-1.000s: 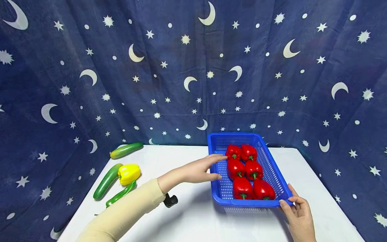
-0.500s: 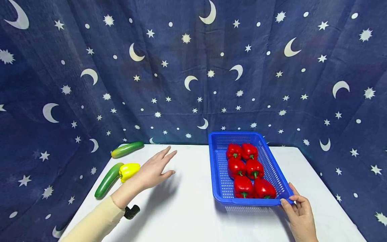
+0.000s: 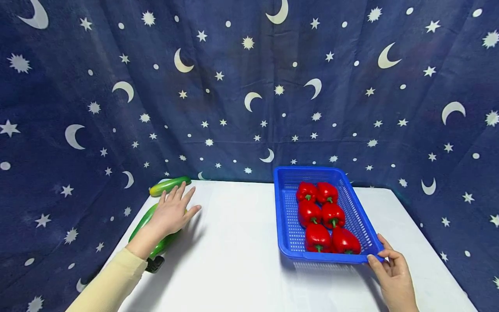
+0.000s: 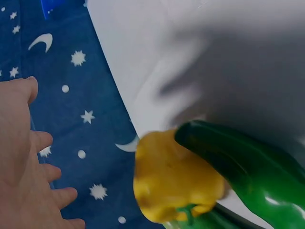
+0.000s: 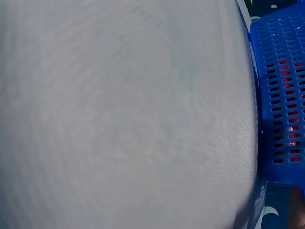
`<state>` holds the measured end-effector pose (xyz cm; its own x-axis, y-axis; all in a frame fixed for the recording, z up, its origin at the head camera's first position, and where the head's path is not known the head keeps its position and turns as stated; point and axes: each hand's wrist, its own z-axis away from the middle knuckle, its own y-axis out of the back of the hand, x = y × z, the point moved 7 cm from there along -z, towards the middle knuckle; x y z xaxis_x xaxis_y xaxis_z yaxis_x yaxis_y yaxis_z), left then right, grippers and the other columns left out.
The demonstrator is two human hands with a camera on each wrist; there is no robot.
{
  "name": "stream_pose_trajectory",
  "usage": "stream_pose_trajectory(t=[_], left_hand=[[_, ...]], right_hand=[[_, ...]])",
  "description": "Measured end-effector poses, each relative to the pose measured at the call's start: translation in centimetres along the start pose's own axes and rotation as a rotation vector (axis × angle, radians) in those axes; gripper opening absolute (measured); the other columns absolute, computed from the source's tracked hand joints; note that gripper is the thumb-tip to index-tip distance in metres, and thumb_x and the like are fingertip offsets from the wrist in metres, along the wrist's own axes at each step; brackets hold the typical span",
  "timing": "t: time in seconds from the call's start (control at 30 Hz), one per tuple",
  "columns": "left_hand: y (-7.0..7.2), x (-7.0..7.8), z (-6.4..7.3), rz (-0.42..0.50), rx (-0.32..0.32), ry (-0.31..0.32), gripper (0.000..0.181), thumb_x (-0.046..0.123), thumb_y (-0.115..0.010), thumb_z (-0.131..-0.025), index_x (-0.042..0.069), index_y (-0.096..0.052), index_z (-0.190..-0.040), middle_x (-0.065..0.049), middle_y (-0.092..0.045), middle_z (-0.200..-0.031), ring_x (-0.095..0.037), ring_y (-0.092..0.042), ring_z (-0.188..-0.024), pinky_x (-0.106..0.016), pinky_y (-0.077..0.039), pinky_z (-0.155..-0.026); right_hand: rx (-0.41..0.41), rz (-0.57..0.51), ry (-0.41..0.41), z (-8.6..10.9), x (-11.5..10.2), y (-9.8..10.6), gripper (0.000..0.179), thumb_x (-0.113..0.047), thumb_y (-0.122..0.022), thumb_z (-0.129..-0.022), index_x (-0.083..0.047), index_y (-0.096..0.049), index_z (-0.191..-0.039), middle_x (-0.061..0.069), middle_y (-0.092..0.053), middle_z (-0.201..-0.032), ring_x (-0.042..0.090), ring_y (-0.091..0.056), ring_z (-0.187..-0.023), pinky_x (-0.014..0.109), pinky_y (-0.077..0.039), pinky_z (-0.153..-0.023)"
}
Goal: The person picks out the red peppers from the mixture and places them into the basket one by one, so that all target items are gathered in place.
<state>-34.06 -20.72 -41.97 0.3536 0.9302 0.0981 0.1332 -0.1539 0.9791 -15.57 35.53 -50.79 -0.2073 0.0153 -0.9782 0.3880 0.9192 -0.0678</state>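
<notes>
My left hand [image 3: 169, 216], fingers spread, hovers over the vegetables at the left of the table and holds nothing. Beneath it, the left wrist view shows a yellow bell pepper [image 4: 174, 179] beside a long green pepper [image 4: 248, 167]; the hand hides most of the yellow one in the head view. A cucumber [image 3: 145, 220] lies partly under the same hand. My right hand [image 3: 395, 277] pinches the near right corner of a blue plastic basket [image 3: 331, 258], thumb on the rim. Several red bell peppers [image 3: 317, 237] sit inside it in two columns.
Another cucumber [image 3: 170, 185] with a yellowish end lies at the far left edge of the white table [image 3: 234, 242]. A dark blue curtain [image 3: 234, 86] with moons and stars surrounds the table at the back and sides.
My left hand has moved from the basket's left side across to the vegetables on the left. The right hand keeps its grip on the basket corner. The head view has shifted slightly.
</notes>
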Motion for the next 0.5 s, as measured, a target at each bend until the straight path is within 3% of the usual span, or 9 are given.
stream_pose_trajectory(t=[0.13, 0.27, 0.5], left_hand=[[0.2, -0.6, 0.4, 0.016, 0.013, 0.018, 0.071, 0.056, -0.043, -0.106, 0.009, -0.037, -0.159, -0.028, -0.021, -0.164, -0.053, -0.023, -0.147, -0.075, -0.009, -0.114], [0.4, -0.9, 0.9, 0.023, 0.018, 0.031, 0.072, 0.057, -0.042, -0.105, 0.010, -0.036, -0.159, -0.028, -0.021, -0.164, -0.053, -0.021, -0.147, -0.076, -0.005, -0.114], [0.6, -1.5, 1.2, 0.014, 0.016, 0.053, 0.074, 0.059, -0.038, -0.106, 0.011, -0.030, -0.162, -0.026, -0.017, -0.166, -0.052, -0.017, -0.149, -0.076, -0.001, -0.113]], right_hand=[[0.006, 0.064, -0.047, 0.1, 0.0, 0.4, 0.028, -0.006, -0.062, -0.102, -0.005, -0.042, -0.121, 0.004, -0.024, -0.168, 0.005, -0.045, -0.133, 0.010, -0.048, -0.089], [-0.009, 0.167, -0.010, -0.1, -0.6, 0.7, 0.027, -0.008, -0.064, -0.101, -0.004, -0.043, -0.120, 0.001, -0.028, -0.167, 0.001, -0.045, -0.132, 0.006, -0.045, -0.089], [-0.069, 0.496, 0.240, -2.2, -3.6, 1.4, 0.020, -0.006, -0.062, -0.102, 0.005, -0.049, -0.114, -0.004, -0.052, -0.149, -0.012, -0.048, -0.121, 0.003, -0.041, -0.092]])
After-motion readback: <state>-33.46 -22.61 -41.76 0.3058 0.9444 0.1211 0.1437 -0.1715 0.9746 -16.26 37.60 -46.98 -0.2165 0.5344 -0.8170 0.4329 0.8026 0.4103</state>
